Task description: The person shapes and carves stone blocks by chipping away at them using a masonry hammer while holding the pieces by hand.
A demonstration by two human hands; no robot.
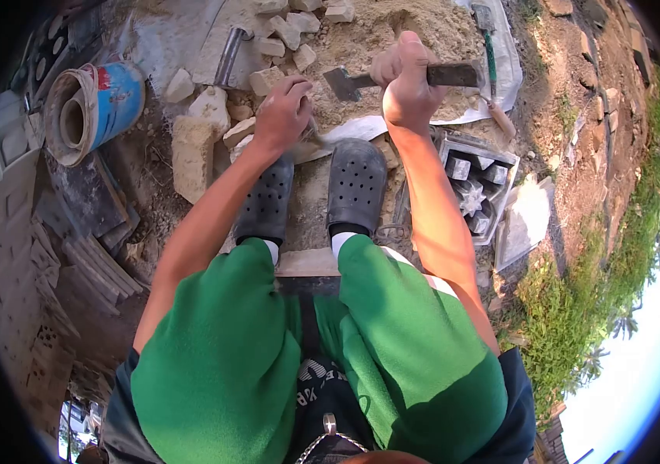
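At the far middle of the scene, just right of centre, I see the dark hammer point(453, 74) over the sandy rubble point(380, 50), the fingers of the right hand point(409, 83) clenched about its middle, its flat blade to the left. The left hand point(282, 117) is beside it, fingers curled above the near stones; blur beneath them means I can't tell whether they grip anything.

What worries me most from my remote seat is that blade: it points toward the left hand with only a small gap between, so a stroke drifting left could catch the knuckles. I can't make out the handle, and a hold this close to the metal would, I judge, leave little control if the tool twisted on hard stone.

The left clog point(266, 203) and right clog point(357, 182) sit just nearer than the hands; a glancing blow could drop the tool or a chip onto the toes. Loose stone chunks point(285, 31) at far left might roll if knocked. On the right, a swing too wide could strike the green-handled tool point(490, 62) or jolt the metal mould point(475, 185).
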